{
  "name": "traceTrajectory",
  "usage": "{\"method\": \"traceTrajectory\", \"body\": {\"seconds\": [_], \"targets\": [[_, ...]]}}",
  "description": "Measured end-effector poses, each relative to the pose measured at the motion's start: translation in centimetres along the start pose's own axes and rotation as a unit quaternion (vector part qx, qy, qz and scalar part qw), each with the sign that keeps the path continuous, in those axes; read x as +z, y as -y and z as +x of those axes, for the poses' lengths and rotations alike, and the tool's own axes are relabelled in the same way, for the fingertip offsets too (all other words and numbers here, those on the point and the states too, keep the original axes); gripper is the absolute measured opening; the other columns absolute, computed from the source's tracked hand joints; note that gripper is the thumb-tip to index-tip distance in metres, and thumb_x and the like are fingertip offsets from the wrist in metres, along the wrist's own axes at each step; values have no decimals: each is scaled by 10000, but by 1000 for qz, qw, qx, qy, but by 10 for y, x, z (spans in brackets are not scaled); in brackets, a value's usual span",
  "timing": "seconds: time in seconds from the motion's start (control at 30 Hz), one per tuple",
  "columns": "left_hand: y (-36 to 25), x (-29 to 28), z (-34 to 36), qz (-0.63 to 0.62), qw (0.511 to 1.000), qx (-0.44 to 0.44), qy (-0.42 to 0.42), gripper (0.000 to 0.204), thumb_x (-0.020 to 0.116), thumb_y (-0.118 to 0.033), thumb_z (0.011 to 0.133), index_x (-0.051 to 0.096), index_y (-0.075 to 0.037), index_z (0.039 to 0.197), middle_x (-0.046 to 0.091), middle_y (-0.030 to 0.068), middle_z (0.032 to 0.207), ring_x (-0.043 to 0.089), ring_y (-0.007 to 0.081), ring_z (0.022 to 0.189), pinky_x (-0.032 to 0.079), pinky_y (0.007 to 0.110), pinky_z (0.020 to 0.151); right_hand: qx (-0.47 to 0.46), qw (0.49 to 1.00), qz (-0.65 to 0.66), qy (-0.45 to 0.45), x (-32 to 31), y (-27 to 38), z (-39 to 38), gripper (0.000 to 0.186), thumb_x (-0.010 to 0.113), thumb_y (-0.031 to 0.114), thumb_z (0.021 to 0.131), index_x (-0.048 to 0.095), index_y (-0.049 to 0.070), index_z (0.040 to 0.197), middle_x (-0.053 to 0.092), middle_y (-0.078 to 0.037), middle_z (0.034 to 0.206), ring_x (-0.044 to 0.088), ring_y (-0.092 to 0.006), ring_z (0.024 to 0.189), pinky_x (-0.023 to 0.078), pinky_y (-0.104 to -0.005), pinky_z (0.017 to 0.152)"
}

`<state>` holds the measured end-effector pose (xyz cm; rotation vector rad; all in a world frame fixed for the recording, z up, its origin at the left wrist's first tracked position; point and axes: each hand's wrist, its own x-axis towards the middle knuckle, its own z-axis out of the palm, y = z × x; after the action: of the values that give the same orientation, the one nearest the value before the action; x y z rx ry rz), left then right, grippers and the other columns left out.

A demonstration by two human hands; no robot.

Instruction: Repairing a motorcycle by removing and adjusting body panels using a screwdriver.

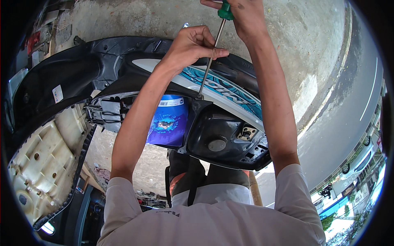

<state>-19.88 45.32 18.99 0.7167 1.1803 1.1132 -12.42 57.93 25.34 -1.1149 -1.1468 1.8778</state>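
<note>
Screwdriver (209, 65) slants down toward you, tip at the near edge of panel (223, 95); right hand (245, 16) grips its handle (225, 11), left hand (191, 44) pinches its shaft (219, 33).

Between the forearms (143, 106), room lies open over the black recess (210, 125); the slanting screwdriver (206, 75) blocks its far left corner.

I count two bare hands: one left hand (191, 46) and one right hand (248, 18). Of tools in these hands there is one, a green-handled screwdriver (207, 70) with long metal shaft. Further, there is one blue and purple container (167, 127), one white side panel with teal pattern (221, 91), one round grey cap (217, 144), one black-edged cream plastic seat base (47, 156) and one small white sticker (57, 94). By the road I see one white car (358, 160), showing two dark wheels (346, 168).
</note>
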Motion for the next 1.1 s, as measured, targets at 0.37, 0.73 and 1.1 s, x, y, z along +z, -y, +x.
{"method": "traceTrajectory", "body": {"seconds": [0.37,0.73,1.1], "targets": [[-8,-14,-13,-61,996,-25,53,285,538,-120,884,566,35,1121,623,175,993,630,254,931,518,340,832,-1,997,-31,74,-14,-18,19,476,693,347,794,567,-25,1062,598,-32,783,571,-120,731,516,-328,738],[-21,-33,-22,-253,957,17,-143,254,396,-173,954,573,2,1005,397,-24,651,352,60,537,271,196,447,1,994,-113,-6,-45,-57,-48,170,583,125,844,592,-26,924,603,-93,786,600,-149,664,506,-280,561],[-15,-41,-69,272,935,-33,-224,149,500,-123,900,601,-15,916,520,-18,705,435,58,658,374,206,602,34,921,-356,151,-79,-104,-102,156,568,24,797,614,-4,943,633,-122,768,613,-180,659,479,-294,625]]}}
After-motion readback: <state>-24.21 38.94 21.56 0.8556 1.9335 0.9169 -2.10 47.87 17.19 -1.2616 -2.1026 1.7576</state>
